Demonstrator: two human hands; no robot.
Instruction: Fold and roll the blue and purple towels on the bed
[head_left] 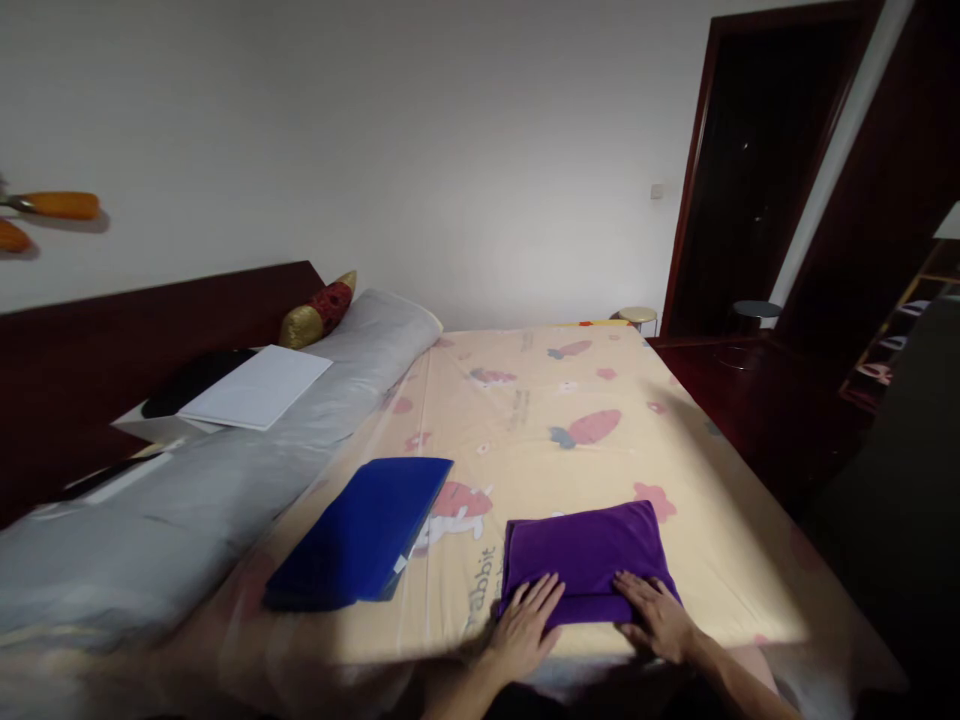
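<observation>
A purple folded cloth (pixel 589 555) lies flat on the bed near its front edge, in a rough rectangle. My left hand (pixel 526 625) rests on its near left corner, fingers stretched out over the fabric. On the near right corner lies my right hand (pixel 656 612), its fingers also extended and pressing flat. Neither hand grips the cloth. To the left of it, a dark blue folded cloth (pixel 367 530) sits on the bed, with a small white tag at its right edge.
A long grey pillow (pixel 180 510) runs along the headboard (pixel 150 320). On it rests a white flat board (pixel 259 385). A red and gold bolster (pixel 321 310) lies behind. The patterned bedsheet (pixel 517 460) covers the bed. Stools (pixel 756 310) stand by the dark door (pixel 769 180).
</observation>
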